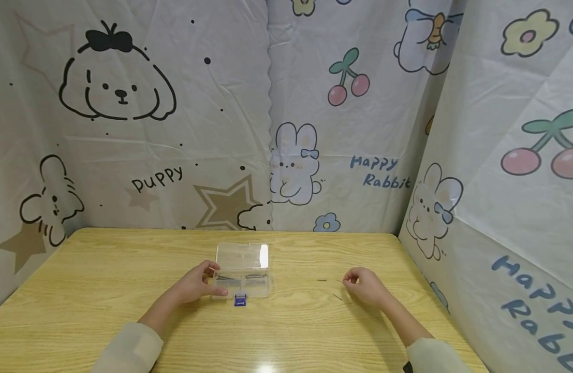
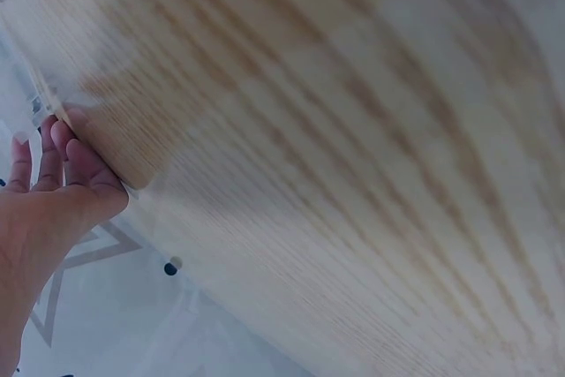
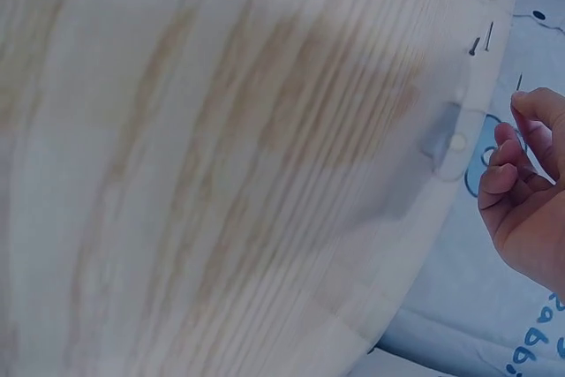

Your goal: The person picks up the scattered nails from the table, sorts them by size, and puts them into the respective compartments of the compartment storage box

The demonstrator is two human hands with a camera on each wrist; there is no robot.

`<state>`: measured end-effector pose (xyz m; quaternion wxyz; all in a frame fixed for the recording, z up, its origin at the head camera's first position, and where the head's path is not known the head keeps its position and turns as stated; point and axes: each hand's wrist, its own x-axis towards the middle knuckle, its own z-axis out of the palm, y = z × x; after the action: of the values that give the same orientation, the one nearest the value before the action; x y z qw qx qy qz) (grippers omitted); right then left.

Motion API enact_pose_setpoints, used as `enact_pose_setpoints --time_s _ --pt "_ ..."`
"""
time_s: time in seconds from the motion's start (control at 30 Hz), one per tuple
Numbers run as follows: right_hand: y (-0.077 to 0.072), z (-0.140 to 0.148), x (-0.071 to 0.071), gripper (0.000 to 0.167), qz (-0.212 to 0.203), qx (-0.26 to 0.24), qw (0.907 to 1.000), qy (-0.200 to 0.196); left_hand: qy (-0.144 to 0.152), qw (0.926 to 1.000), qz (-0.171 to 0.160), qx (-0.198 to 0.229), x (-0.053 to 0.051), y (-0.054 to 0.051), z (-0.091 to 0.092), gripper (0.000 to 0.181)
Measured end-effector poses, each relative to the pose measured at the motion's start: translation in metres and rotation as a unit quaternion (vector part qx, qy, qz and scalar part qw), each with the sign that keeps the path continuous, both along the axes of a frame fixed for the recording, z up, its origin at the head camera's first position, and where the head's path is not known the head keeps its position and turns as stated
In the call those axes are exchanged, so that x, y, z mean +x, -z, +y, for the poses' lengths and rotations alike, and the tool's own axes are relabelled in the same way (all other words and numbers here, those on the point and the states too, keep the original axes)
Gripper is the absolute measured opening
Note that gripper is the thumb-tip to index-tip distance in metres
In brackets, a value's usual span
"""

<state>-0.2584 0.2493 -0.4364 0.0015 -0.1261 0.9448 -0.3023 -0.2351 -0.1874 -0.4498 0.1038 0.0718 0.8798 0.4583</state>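
A clear plastic box (image 1: 255,290) stands on the table with its lid (image 1: 239,256) tipped back and a blue latch (image 1: 240,300) at its front. Dark nails (image 1: 255,275) lie inside, in both a left and a right compartment. My left hand (image 1: 195,282) grips the box's left end, thumb at the front and fingers farther back. Between thumb and fingertip, my right hand (image 1: 364,286) pinches a thin nail (image 3: 519,83), raised off the tabletop. Two loose nails, one (image 1: 321,280) left of that hand and another (image 1: 337,297) nearer the front, lie on the wood.
The wood-grain table (image 1: 277,336) ends at a patterned cloth (image 1: 221,129) hung behind it. A second stretch of cloth (image 1: 500,217) borders the right side. Light glares off the table's front edge.
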Motion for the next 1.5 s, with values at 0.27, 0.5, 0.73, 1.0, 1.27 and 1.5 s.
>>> enact_pose_setpoints --time_s 0.27,0.5,0.73,1.0,1.27,1.5 --pt "0.0 -0.012 -0.002 0.005 -0.006 -0.007 1.0 0.001 0.002 1.0 0.004 0.002 0.0 0.0 -0.001 0.071" --pt "0.001 -0.021 -0.004 0.005 -0.009 -0.005 0.9999 -0.001 0.0 1.0 0.001 0.006 -0.001 0.002 -0.001 0.071" --pt "-0.002 -0.032 -0.003 0.006 -0.01 -0.014 0.9998 -0.004 0.004 0.9999 0.002 0.01 -0.002 0.002 -0.001 0.071" --pt "-0.003 -0.047 -0.003 0.006 -0.018 -0.02 0.999 -0.036 0.0 0.9999 0.001 0.011 -0.001 0.002 -0.001 0.071" --pt "-0.006 -0.062 -0.002 0.007 -0.009 -0.014 0.998 -0.061 -0.005 1.0 0.002 0.001 0.0 0.002 0.0 0.07" --pt "-0.009 -0.074 -0.002 0.007 -0.005 -0.017 0.9972 -0.073 -0.011 0.9999 0.001 -0.004 -0.002 0.004 0.0 0.07"
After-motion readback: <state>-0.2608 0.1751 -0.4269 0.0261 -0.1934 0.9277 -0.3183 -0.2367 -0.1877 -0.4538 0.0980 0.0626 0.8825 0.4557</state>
